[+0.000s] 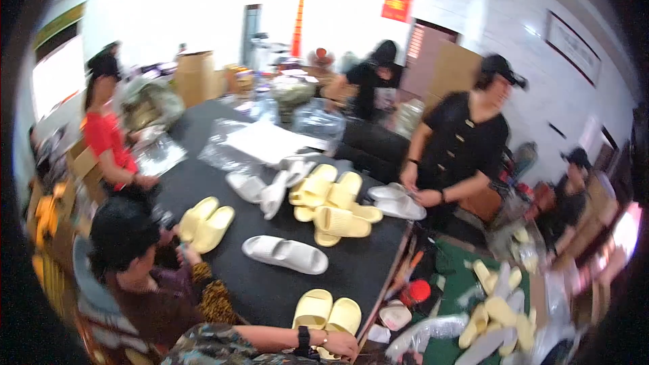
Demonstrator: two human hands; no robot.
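My left hand (341, 345) reaches in along the lower edge, with a camouflage sleeve, a dark wristband and a thin bracelet on its arm. It lies by the near end of a pair of pale yellow slippers (328, 312) on the dark table. Its fingers point down toward the picture's edge and are too blurred to read. My right hand is out of sight. Beyond the pair, a single light grey slipper (285, 255) lies on its own. Farther off is a heap of yellow slippers (329, 196), with grey slippers (274, 190) to its left.
The dark table (260, 294) fills the middle. At left, a seated person (145, 257) has yellow slippers (206, 224) before them. A standing person (466, 135) handles grey slippers (397, 201). Loose slippers (497, 314) cover a green surface at right, beside a red round object (416, 291).
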